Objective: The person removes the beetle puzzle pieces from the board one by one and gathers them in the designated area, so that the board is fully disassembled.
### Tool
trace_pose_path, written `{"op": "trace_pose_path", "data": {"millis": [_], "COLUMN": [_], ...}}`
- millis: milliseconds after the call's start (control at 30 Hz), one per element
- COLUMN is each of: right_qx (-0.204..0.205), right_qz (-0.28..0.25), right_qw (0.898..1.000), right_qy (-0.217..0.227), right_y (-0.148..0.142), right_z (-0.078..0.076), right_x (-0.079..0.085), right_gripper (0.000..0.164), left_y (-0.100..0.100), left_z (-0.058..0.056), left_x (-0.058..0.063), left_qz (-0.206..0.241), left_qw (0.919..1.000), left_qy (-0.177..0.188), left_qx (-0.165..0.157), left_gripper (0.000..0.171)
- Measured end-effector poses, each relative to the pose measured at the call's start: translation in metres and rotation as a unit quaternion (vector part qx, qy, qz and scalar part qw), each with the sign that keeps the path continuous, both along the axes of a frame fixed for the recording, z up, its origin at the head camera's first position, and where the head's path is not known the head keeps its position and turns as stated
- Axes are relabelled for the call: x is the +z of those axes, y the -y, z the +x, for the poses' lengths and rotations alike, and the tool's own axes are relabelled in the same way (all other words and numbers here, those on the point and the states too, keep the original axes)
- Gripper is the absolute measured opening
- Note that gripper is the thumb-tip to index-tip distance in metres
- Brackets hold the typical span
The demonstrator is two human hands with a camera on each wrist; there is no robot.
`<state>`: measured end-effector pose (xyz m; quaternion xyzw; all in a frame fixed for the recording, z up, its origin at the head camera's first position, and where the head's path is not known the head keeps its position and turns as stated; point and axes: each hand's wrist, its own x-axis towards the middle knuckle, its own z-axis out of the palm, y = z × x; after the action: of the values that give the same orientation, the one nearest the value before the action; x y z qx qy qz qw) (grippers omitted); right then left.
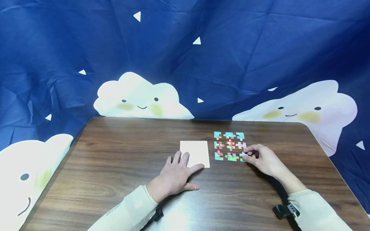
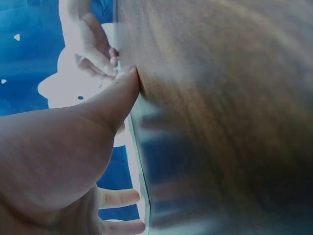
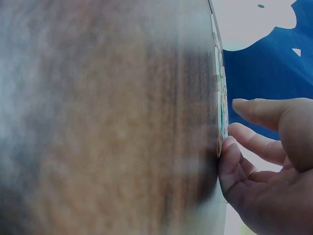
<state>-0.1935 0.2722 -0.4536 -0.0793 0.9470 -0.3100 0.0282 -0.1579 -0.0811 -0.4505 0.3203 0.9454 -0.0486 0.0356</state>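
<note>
My left hand (image 1: pixel 174 176) lies spread, its fingertips resting on the lower left part of a blank white square board (image 1: pixel 198 149). Just right of the board, colourful puzzle pieces (image 1: pixel 230 145) form three loose rows with gaps between them. At the lower right corner of that group, my right hand (image 1: pixel 264 158) holds the corner puzzle piece (image 1: pixel 243 158) by its right side, with bent thumb and fingers partly covering it. From the right wrist, the pieces appear edge-on as a thin strip (image 3: pixel 220 93), and the fingertips (image 3: pixel 229 147) come right at its near end.
A brown wood-grain table (image 1: pixel 115 144) carries everything. Behind it hangs a blue curtain (image 1: pixel 173 41) printed with white smiling clouds and small triangles. Each forearm wears a pale sleeve, and a black wrist camera (image 1: pixel 281 211) sits at the right cuff.
</note>
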Motion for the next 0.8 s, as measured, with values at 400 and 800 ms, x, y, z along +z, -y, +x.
{"op": "trace_pose_path", "data": {"millis": [400,800], "right_qx": [-0.011,-0.02], "right_qz": [0.005,-0.002], "right_qw": [1.0,1.0], "right_qy": [0.011,-0.01], "right_y": [0.0001,0.0065], "right_z": [0.003,0.0088], "right_x": [0.0035,0.0083], "right_gripper": [0.028,0.029], "left_y": [0.0018,0.0063], "left_z": [-0.0016,-0.0048], "left_x": [-0.0009,-0.0004], "left_qz": [0.012,0.037], "left_qw": [0.9998,0.9993], "left_qy": [-0.007,0.009], "left_qx": [-0.013,-0.004], "left_gripper": [0.071,0.069]}}
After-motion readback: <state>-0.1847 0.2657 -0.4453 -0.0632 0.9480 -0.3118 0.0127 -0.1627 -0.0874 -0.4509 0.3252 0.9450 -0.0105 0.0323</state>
